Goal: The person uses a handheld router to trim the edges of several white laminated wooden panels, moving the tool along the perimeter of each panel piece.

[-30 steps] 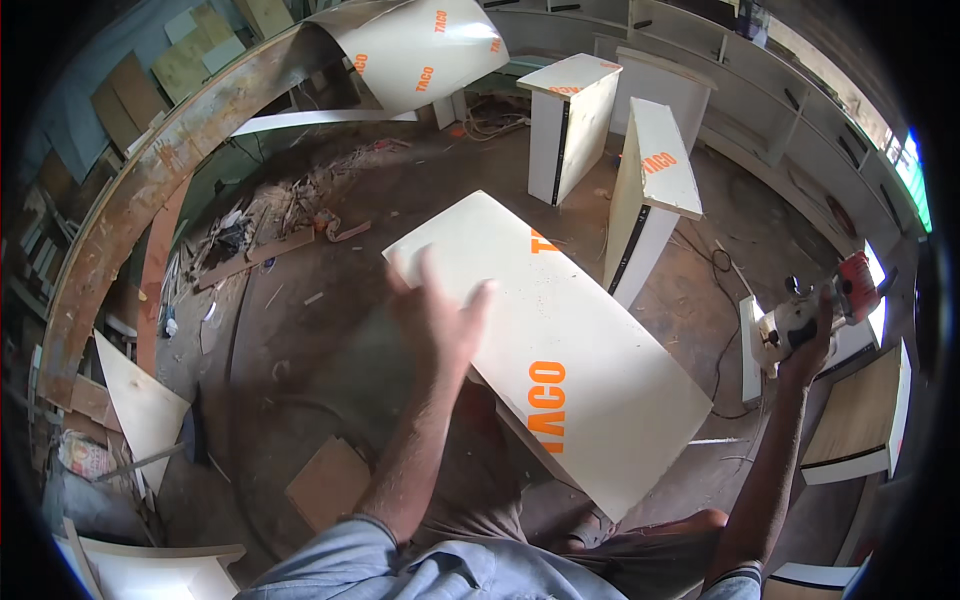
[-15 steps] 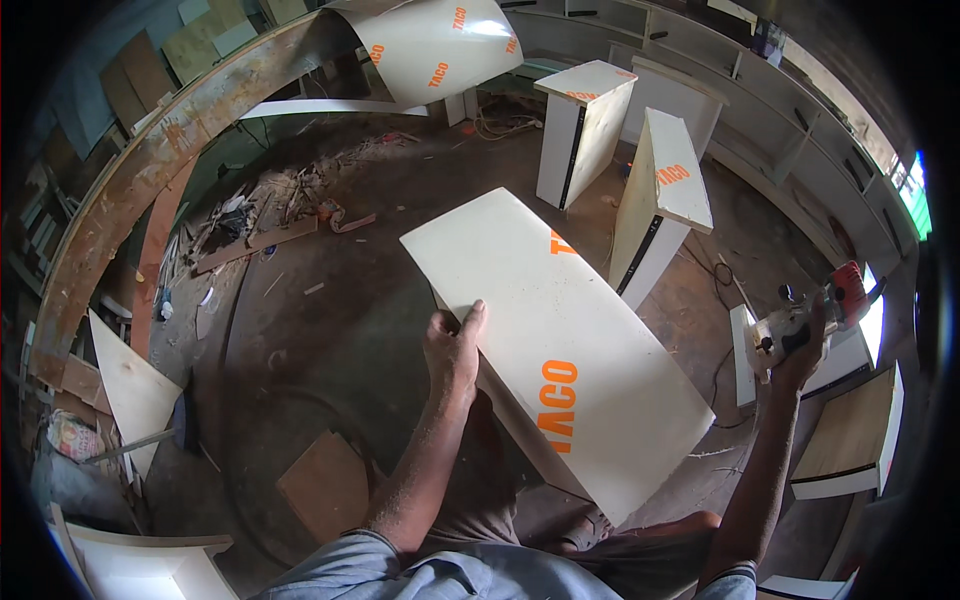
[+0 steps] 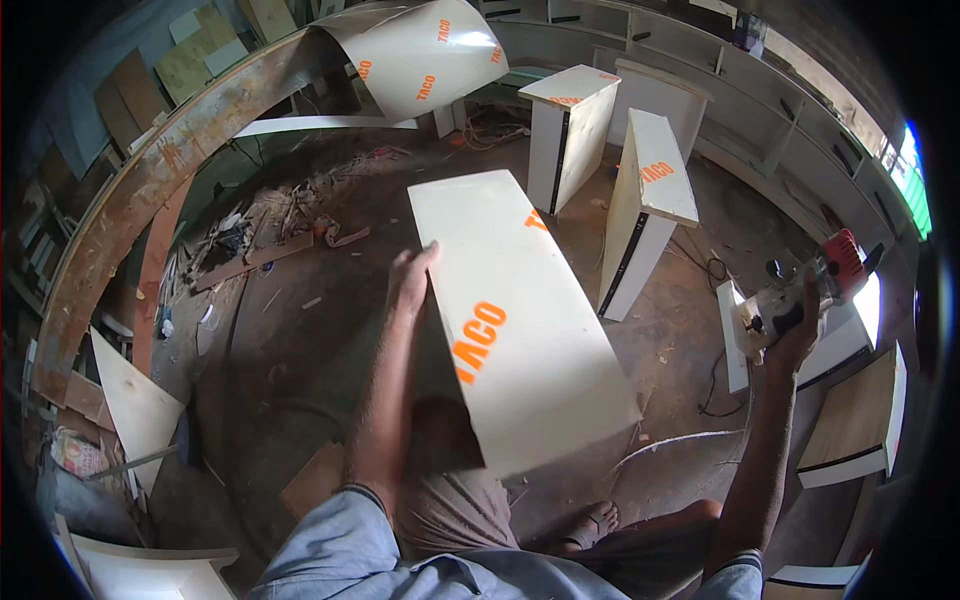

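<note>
A white rectangular panel-faced piece point(image 3: 530, 330) with orange printing is tilted in front of me, over my legs. My left hand point(image 3: 410, 278) is closed on its left edge, the thumb on the upper face and the fingers hidden beneath. To the right, my right hand point(image 3: 798, 325) wraps round a trim router point(image 3: 815, 285) with a red motor end and a metal body. The router is held up, apart from the panel.
Two upright drawers point(image 3: 650, 165) point(image 3: 570, 95) stand ahead, with white shelving point(image 3: 770, 140) curving behind. A drawer point(image 3: 855, 425) lies at right. Wood scraps point(image 3: 285, 205) litter the floor at left, beside a long wooden-edged bench point(image 3: 150, 190). A cable point(image 3: 715, 270) lies near the router.
The white piece has swung to the left and turned more upright in view, with my left hand moving up and left along with it. The router in my right hand has shifted slightly left.
</note>
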The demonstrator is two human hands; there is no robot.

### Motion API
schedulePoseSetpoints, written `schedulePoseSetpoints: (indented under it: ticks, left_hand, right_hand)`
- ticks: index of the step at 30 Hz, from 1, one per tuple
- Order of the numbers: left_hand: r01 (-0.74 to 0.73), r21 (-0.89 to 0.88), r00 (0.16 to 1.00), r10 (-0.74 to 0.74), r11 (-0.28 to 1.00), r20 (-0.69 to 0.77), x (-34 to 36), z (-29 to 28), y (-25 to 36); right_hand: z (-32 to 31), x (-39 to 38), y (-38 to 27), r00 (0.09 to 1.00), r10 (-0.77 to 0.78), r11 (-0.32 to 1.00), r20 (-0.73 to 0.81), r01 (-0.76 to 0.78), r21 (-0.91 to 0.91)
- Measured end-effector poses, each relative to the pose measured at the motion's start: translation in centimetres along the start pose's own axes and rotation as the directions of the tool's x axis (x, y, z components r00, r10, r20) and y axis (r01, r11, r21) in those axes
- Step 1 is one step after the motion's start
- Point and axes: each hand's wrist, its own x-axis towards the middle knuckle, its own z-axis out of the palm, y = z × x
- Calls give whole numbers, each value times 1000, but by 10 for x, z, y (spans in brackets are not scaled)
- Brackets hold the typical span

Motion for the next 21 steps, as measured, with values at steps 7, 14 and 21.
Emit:
schedulePoseSetpoints:
  ticks: [7, 14, 21]
  left_hand:
    - [-159, 216, 985, 140, 963, 101, 164, -87, -5]
    - [80, 367, 991, -33, 927, -133, 187, -12, -2]
    - [183, 846, 964, 79, 501, -255, 172, -7, 28]
  right_hand:
    - [60, -28, 6, 999, -5, 999, 51, 3, 48]
    - [80, -65, 8, 974, 38, 996, 225, -19, -85]
    - [114, -125, 25, 930, 58, 998, 362, -42, -51]
